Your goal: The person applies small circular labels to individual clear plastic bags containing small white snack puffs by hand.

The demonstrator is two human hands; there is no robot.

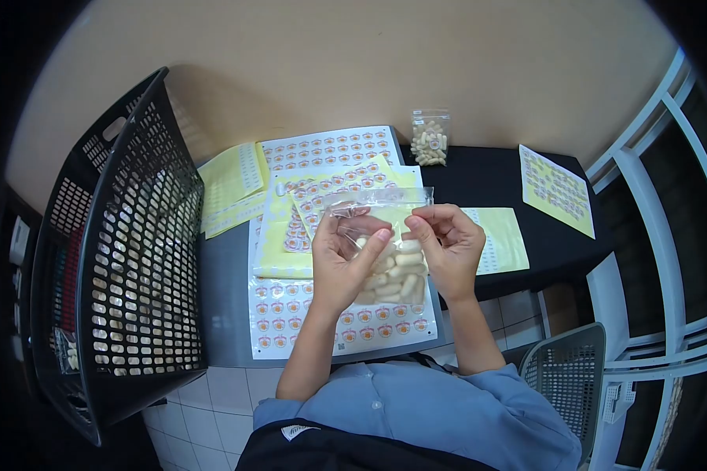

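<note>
Left hand (344, 263): thumb and fingers closed in a pinch on the upper left part of the clear bag (393, 263).
Right hand (450, 247): fingers curled, pinching the bag's top edge on the right side.
Held bag: one clear bag of pale oblong pieces. It is lifted off the table between both hands, in front of the person's chest and above the near sticker sheet.
Bags in view: two for certain. The second bag (430, 138) stands well apart at the back of the table by the wall. A possible third shows dimly through the basket's mesh, too unclear to confirm.
Sticker sheets: about eight, overlapping, so the exact count is uncertain. There is a white sheet (330, 149) at the back and yellow sheets (232, 179) to the left. A large white sheet (338, 318) lies under the hands, a yellow sheet (501, 235) just right of them, and a far sheet (556, 188) on the dark right side.
Basket: one black mesh basket (126, 251), tilted, beside the table's left edge.
Chair: one grey perforated chair back (565, 369) at lower right.
In the way: the hands and bag hide part of the middle sheets.
</note>
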